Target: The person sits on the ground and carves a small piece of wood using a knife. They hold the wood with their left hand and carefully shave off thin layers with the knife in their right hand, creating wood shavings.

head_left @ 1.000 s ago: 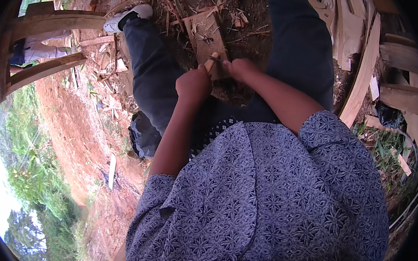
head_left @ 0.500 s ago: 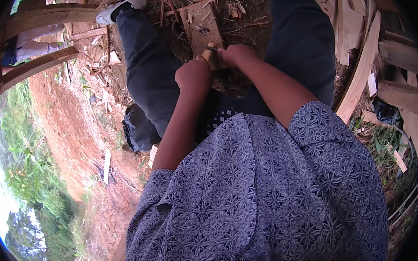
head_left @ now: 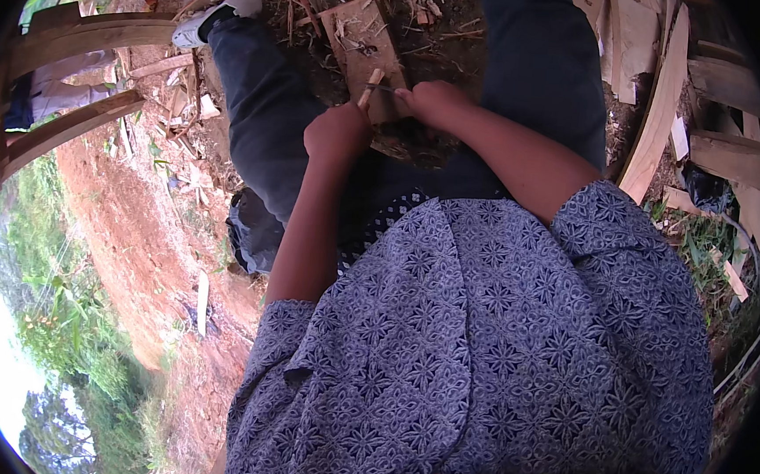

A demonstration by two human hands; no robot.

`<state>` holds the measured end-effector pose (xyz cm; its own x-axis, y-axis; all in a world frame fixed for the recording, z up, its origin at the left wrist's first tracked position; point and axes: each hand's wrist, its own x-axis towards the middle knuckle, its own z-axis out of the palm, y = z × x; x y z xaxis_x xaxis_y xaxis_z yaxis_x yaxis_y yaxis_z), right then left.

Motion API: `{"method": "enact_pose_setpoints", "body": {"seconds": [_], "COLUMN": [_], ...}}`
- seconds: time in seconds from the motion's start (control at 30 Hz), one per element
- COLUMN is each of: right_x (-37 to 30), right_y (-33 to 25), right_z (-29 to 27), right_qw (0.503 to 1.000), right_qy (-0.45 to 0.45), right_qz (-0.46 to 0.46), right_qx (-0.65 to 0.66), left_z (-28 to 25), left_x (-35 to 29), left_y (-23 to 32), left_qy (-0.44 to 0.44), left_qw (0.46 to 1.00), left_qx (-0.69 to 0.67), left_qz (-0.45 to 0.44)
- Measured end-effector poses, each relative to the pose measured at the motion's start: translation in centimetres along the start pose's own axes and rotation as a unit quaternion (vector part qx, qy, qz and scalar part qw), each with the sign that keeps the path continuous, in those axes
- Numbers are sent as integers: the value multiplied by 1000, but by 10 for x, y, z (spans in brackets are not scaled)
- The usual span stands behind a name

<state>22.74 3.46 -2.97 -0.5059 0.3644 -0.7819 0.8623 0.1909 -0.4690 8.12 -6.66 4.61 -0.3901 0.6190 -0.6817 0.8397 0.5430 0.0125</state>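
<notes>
A person sits on bare red earth (head_left: 126, 219), legs in dark trousers (head_left: 265, 114) stretched forward and apart, a blue patterned shirt (head_left: 495, 351) filling the lower part of the view. To the left stand curved wooden rails (head_left: 68, 35); to the right lie stacked pale planks (head_left: 662, 107) and offcuts. One white shoe (head_left: 215, 16) shows at the end of the left leg. Between the legs, on ground littered with chips and twigs, lies a flat wooden board (head_left: 362, 46), its length running away from the body.

Over the near end of that board the two hands meet. The left hand (head_left: 339, 135) is closed in a fist around the lower end of a short wooden stick (head_left: 370, 87), so its grip is clamped on the stick. The stick stands up out of the fist, long axis tilted a little forward and to the right, its free tip pointing away from the body. The right hand (head_left: 433, 104) sits just beside it on the right, fingers curled shut around a thin dark tool (head_left: 382, 88) that may be a blade; only a sliver shows. That sliver reaches leftward and touches the stick just above the left fist. So the stick lies to the left of the right hand, the tool crossing its length, and the left hand is the nearer one, holding it.
</notes>
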Motion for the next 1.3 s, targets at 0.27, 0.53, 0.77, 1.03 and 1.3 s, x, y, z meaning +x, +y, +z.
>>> {"method": "enact_pose_setpoints", "body": {"seconds": [0.27, 0.53, 0.77, 1.03, 1.3], "right_x": [9, 38, 24, 20, 64], "right_y": [-23, -39, -25, -11, 10], "right_z": [1, 3, -11, -7, 6], "right_qw": [995, 988, 994, 989, 986], "right_qy": [49, 95, 53, 83, 123], "right_qz": [65, 78, 58, 60, 67], "right_qx": [-59, -93, -81, -107, -86], "left_z": [10, 4, -6, 8, 20], "left_x": [-2, -2, -2, -6, -5], "left_y": [1, 4, 2, 3, 6], "left_qy": [14, 7, 2, 12, 37], "left_qw": [1000, 1000, 999, 1000, 999], "left_qx": [-5, -19, -31, -14, -9], "left_qz": [-3, -23, -31, -17, -10]}}
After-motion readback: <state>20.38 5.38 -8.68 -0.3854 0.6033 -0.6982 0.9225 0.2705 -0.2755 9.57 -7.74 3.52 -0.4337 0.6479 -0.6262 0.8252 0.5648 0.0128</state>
